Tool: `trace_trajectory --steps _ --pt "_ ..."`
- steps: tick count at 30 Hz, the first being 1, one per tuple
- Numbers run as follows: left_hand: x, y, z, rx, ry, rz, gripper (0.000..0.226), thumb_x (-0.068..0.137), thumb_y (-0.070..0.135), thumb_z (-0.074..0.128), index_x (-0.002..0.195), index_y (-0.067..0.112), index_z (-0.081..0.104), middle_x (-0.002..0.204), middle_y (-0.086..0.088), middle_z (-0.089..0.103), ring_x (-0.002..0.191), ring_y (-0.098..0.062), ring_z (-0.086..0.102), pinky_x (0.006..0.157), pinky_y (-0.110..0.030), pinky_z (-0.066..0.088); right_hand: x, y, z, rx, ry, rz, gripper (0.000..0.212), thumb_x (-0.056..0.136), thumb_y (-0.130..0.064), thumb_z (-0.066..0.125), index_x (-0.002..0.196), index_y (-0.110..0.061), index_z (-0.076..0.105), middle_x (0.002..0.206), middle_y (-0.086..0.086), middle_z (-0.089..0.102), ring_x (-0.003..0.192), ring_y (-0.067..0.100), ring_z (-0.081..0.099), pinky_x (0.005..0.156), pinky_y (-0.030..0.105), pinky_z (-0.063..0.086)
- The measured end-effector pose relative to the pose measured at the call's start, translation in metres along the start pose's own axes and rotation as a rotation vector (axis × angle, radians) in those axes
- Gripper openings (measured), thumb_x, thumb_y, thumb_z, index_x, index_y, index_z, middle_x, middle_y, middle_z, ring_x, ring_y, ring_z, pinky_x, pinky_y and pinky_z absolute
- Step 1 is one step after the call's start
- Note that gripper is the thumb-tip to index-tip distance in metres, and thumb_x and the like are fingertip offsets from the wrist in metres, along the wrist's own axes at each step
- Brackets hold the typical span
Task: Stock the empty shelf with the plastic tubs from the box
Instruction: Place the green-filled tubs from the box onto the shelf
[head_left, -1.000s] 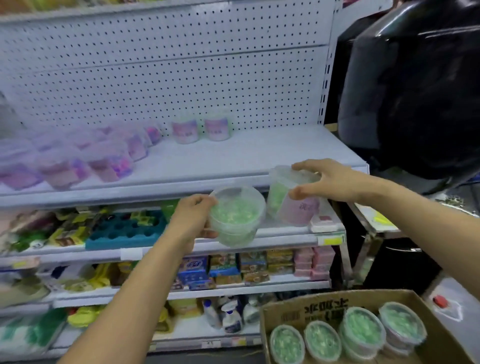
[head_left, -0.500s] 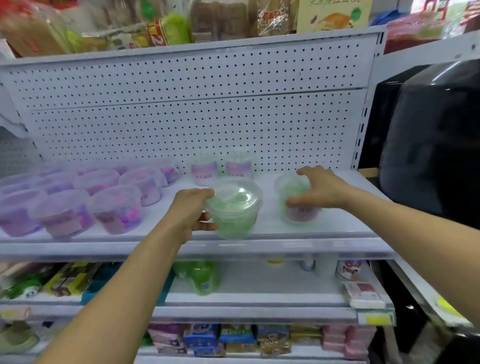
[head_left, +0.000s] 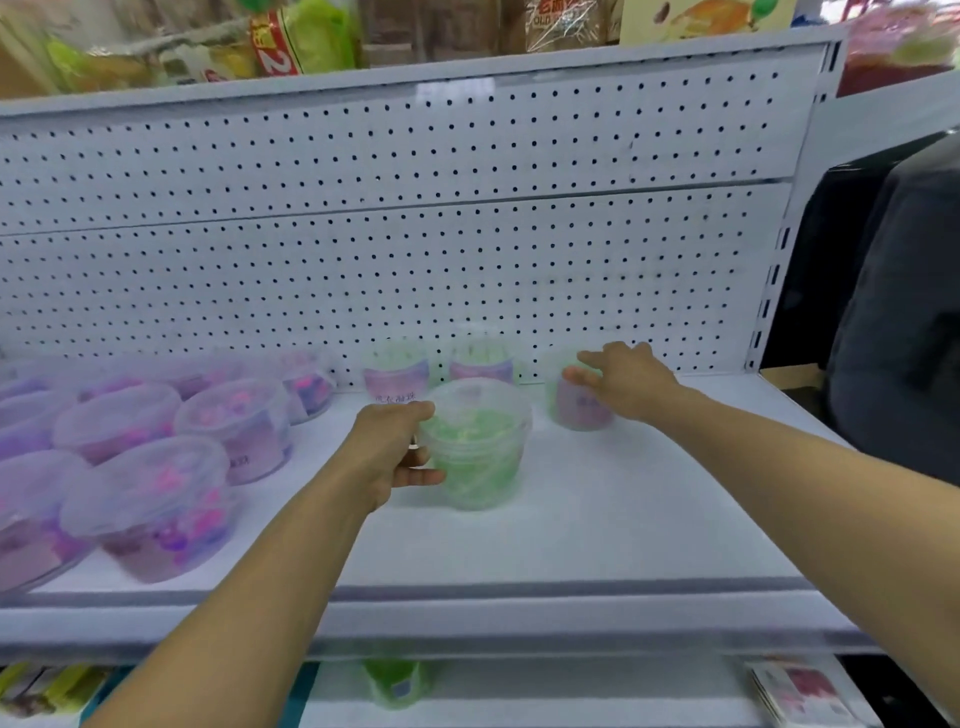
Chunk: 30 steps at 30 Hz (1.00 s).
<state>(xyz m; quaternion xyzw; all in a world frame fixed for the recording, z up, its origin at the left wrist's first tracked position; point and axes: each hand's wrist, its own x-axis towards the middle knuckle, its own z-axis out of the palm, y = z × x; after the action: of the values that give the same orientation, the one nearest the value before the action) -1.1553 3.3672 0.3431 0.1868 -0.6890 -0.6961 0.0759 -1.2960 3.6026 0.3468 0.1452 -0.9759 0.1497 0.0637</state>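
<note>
My left hand (head_left: 387, 452) grips a clear plastic tub of green beads (head_left: 480, 447) by its left side, low over the middle of the white shelf (head_left: 597, 530); whether it touches the shelf I cannot tell. My right hand (head_left: 626, 382) holds a second green tub with a pink label (head_left: 574, 413) by its top, standing at the back right of the shelf. Two more pink-labelled tubs (head_left: 397, 371) (head_left: 480, 364) stand against the pegboard just left of it. The box is out of view.
Several purple-bead tubs (head_left: 150, 509) fill the shelf's left part. A white pegboard (head_left: 415, 249) backs the shelf, with packaged goods on the shelf above. A dark bulky object (head_left: 898, 312) stands to the right. Lower shelves hold other goods.
The view rose from the box and lower shelves to the white shelf. Both hands carried their tubs up onto it; the right tub went to the back row, the left one further in.
</note>
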Motion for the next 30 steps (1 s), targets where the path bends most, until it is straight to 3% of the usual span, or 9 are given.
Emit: trace_trajectory --steps 6,9,11,15,18,21,25,28,30 --pt "0.019 0.0 0.009 -0.029 -0.024 -0.013 0.018 0.093 0.016 0.057 0.104 0.003 0.063 0.071 -0.005 0.043 0.048 -0.016 0.04 0.051 -0.035 0.057 0.034 -0.002 0.01 -0.066 -0.026 0.029 0.045 0.096 -0.056 0.029 0.12 -0.025 0.051 0.123 0.012 0.047 0.123 0.034 0.031 0.081 0.042 0.037" --pt "0.021 0.0 0.01 -0.044 -0.042 -0.022 0.017 0.093 0.016 0.056 0.102 0.004 0.063 0.07 -0.006 0.043 0.049 -0.016 0.039 0.05 -0.034 0.057 0.033 0.002 0.012 -0.044 -0.073 0.002 0.048 0.097 -0.054 0.027 0.138 -0.032 0.036 0.149 0.01 0.026 0.136 0.034 0.017 0.098 0.049 0.033" --pt "0.019 0.0 0.011 -0.043 -0.047 -0.025 0.015 0.093 0.017 0.055 0.1 0.005 0.063 0.071 -0.006 0.043 0.049 -0.015 0.038 0.049 -0.032 0.056 0.023 0.002 0.01 0.068 0.041 -0.063 0.053 0.099 -0.048 0.032 0.148 -0.031 0.022 0.159 0.005 0.008 0.144 0.027 0.003 0.11 0.05 0.023" --pt "0.015 0.002 0.019 0.016 -0.051 -0.031 0.015 0.093 0.021 0.055 0.096 0.008 0.063 0.072 -0.004 0.049 0.054 -0.016 0.039 0.043 -0.025 0.05 -0.023 0.006 -0.001 0.107 0.267 -0.613 0.068 0.089 -0.011 0.054 0.148 -0.033 0.028 0.157 -0.002 0.021 0.139 0.024 0.022 0.097 0.043 0.043" --pt "0.011 0.004 0.033 0.132 -0.115 -0.028 0.02 0.091 0.026 0.057 0.099 0.011 0.066 0.08 -0.006 0.057 0.064 -0.019 0.047 0.046 -0.024 0.048 -0.051 0.015 -0.007 -0.027 0.264 -0.874 0.054 0.087 -0.024 0.064 0.138 -0.033 0.048 0.149 -0.009 0.04 0.131 0.019 0.04 0.087 0.034 0.049" --pt "0.004 0.003 0.052 0.234 -0.226 -0.017 0.028 0.09 0.03 0.058 0.105 0.009 0.068 0.085 -0.007 0.061 0.068 -0.02 0.051 0.05 -0.025 0.049 -0.071 0.034 -0.016 -0.018 0.326 -0.879 0.037 0.089 -0.045 0.052 0.121 -0.032 0.064 0.13 -0.013 0.06 0.12 0.012 0.051 0.078 0.032 0.054" --pt "-0.003 0.002 0.078 0.215 -0.308 0.038 0.03 0.095 0.034 0.053 0.111 0.011 0.064 0.095 -0.007 0.06 0.069 -0.021 0.055 0.059 -0.03 0.057 -0.091 0.07 -0.024 -0.11 0.332 -0.817 0.037 0.092 -0.047 0.045 0.112 -0.025 0.065 0.118 -0.009 0.066 0.115 0.012 0.056 0.07 0.037 0.057" --pt "0.008 -0.004 0.091 0.357 -0.204 0.263 0.026 0.096 0.033 0.052 0.118 0.02 0.059 0.11 -0.001 0.057 0.085 -0.019 0.06 0.082 -0.039 0.056 -0.101 0.095 -0.029 -0.175 0.403 -0.677 0.029 0.09 -0.04 0.056 0.106 -0.019 0.065 0.112 -0.003 0.068 0.107 0.021 0.063 0.066 0.041 0.058" --pt "0.02 -0.007 0.096 0.59 -0.115 0.476 0.035 0.095 0.032 0.053 0.128 0.021 0.056 0.123 0.001 0.055 0.106 -0.016 0.056 0.094 -0.033 0.046 -0.103 0.108 -0.031 -0.176 0.416 -0.524 0.028 0.085 -0.032 0.067 0.107 -0.016 0.066 0.11 -0.001 0.069 0.101 0.024 0.066 0.067 0.038 0.057"
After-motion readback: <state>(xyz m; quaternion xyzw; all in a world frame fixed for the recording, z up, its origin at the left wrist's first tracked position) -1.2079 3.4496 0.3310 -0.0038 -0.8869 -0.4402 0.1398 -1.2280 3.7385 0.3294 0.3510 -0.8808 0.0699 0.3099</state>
